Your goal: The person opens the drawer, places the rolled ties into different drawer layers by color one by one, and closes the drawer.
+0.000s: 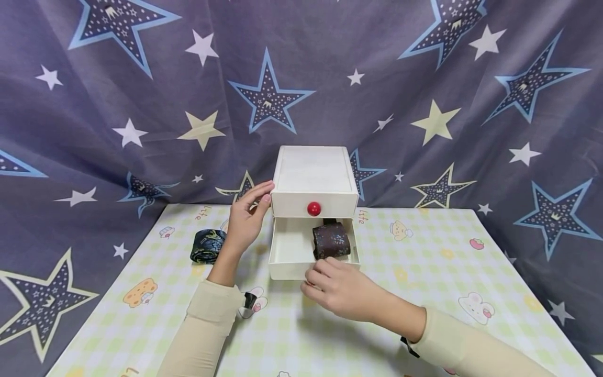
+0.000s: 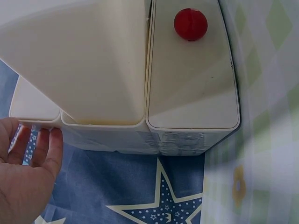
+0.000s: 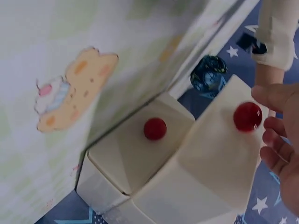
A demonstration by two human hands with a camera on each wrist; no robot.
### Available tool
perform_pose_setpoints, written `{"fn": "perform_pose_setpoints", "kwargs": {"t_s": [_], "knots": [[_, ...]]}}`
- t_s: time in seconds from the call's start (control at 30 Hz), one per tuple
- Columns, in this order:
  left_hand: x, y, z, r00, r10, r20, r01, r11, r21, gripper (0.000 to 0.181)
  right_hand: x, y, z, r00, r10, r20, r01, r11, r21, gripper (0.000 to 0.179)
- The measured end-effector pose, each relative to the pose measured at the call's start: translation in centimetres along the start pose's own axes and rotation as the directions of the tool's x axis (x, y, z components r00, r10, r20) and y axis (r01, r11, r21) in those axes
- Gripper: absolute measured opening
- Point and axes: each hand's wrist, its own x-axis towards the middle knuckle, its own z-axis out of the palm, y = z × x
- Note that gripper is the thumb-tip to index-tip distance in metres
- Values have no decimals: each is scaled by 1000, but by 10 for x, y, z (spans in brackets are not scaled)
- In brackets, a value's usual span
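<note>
A white drawer unit [image 1: 313, 167] stands at the back of the table, its middle drawer [image 1: 292, 270] pulled out. Inside, on the right, lies a rolled dark brown necktie [image 1: 332, 241] with a small flower pattern. My right hand [image 1: 341, 290] is at the front of this drawer, fingers bent. In the right wrist view its thumb and fingertips are right beside the drawer's red knob [image 3: 247, 116], which shows uncovered. My left hand [image 1: 247, 220] rests its straight fingers [image 2: 41, 144] against the unit's left side, near the top drawer. A rolled blue-green patterned necktie [image 1: 208, 246] lies left of it.
The top drawer, with its red knob [image 1: 314, 209], is closed. Below the pulled-out drawer, the bottom drawer [image 2: 191, 79] is closed too. A checked cloth with cartoon prints covers the table [image 1: 414, 272]. A star-patterned curtain [image 1: 320, 115] hangs close behind the unit.
</note>
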Motion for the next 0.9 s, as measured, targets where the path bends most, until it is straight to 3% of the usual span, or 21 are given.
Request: {"fn": "perform_pose_setpoints", "kwargs": {"t_s": [0.27, 0.9], "knots": [[0, 0, 0, 1000, 10, 6, -10, 1000, 1, 29, 1, -12, 7, 1000, 25, 14, -24, 996, -84, 34], [0, 1, 0, 1000, 10, -5, -10, 1000, 12, 28, 0, -16, 13, 992, 117, 44, -114, 992, -60, 32]]}}
